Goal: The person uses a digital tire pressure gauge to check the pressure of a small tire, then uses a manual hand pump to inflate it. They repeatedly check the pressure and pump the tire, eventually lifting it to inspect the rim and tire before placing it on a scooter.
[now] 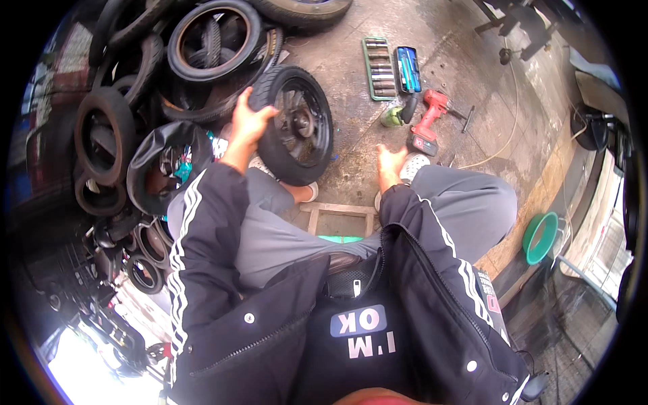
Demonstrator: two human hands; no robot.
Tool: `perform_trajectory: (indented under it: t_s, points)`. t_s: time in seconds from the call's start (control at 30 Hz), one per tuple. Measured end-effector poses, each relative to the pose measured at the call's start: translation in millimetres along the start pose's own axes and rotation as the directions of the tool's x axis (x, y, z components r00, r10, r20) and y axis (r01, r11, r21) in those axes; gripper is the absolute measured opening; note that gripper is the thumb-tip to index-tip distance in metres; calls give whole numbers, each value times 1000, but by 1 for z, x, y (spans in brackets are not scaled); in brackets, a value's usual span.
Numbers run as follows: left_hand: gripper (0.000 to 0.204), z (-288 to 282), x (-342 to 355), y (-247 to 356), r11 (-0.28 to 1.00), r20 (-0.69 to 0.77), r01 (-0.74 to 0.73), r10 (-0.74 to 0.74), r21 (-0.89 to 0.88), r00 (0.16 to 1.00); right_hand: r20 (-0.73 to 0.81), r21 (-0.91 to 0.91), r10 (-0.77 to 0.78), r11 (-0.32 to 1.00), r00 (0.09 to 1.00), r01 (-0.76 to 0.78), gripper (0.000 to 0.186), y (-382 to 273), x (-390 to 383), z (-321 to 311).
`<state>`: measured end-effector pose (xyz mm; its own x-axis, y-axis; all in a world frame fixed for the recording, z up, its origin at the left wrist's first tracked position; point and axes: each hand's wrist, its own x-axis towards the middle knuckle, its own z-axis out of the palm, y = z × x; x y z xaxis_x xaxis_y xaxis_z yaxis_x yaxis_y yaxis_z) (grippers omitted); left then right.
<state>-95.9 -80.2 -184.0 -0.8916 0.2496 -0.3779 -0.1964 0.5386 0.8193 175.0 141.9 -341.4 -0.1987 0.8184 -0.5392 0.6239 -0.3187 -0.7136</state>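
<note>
A black motorcycle wheel (295, 125) with its tyre on a dark spoked rim stands leaning a little on the ground between my feet. My left hand (248, 123) is at the left side of its tread, thumb and fingers spread; whether the palm presses on the rubber I cannot tell. Beside my right shoe, my right hand (390, 164) hangs with fingers apart and nothing in it. Ahead of that hand lie a red cordless impact wrench (430, 121), a small greenish container (391, 117), a green tray of sockets (380, 67) and a blue tool case (408, 67).
Several loose tyres (216, 40) are piled at the far left, with a black inner tube (165, 165) nearer me. A low wooden stool (337, 208) is between my legs. At right are a green basin (541, 237) and a thin hose (516, 115) along the concrete floor.
</note>
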Motion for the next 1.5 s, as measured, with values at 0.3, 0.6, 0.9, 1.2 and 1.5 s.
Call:
perform_trajectory:
  t_s: [0.3, 0.6, 0.9, 1.2, 1.5]
  points:
    - [79, 17, 39, 12, 872, 66, -212, 205, 441, 977, -53, 150, -535, 830, 843, 537, 68, -55, 118, -9]
    - [67, -11, 81, -5, 886, -57, -59, 95, 459, 994, 626, 295, -509, 856, 591, 425, 44, -164, -32, 44]
    - [66, -4, 81, 0, 888, -62, -21, 55, 460, 997, 650, 250, -519, 836, 555, 488, 38, -154, -92, 62]
    - [68, -10, 88, -12, 893, -70, -13, 50, 449, 996, 603, 286, -589, 789, 538, 544, 40, -147, -101, 62]
    - [69, -19, 85, -20, 892, -65, -34, 70, 451, 995, 709, 244, -573, 746, 411, 619, 43, -130, -118, 57]
